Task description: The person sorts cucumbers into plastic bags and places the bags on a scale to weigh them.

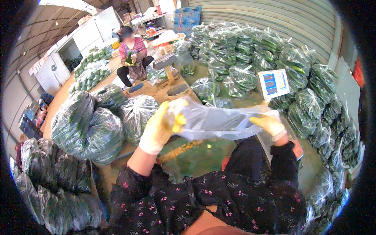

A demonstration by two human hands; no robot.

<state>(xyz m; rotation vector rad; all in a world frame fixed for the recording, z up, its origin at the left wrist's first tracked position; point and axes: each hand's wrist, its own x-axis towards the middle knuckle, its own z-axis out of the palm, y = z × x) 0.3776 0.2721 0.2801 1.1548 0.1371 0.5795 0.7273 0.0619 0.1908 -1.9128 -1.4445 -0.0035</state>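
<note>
A clear plastic bag [217,122] is stretched sideways in front of me between both hands. My left hand [164,126], in a pale glove with yellow on the fingers, grips one end of it. The other end is held by my right hand [268,123], gloved in the same way, its wrist above the flat platform of a scale [293,141]. The bag looks flat, and no contents show through it. Behind my right hand stands the scale's white display [273,83] with a blue panel.
Large plastic bags of green vegetables [102,135] stand at left; dark filled bags [61,188] lie lower left. Many tied bags [302,108] are heaped along the shutter at right. Across from me a co-worker [133,55] holds a green vegetable beside another scale [165,60].
</note>
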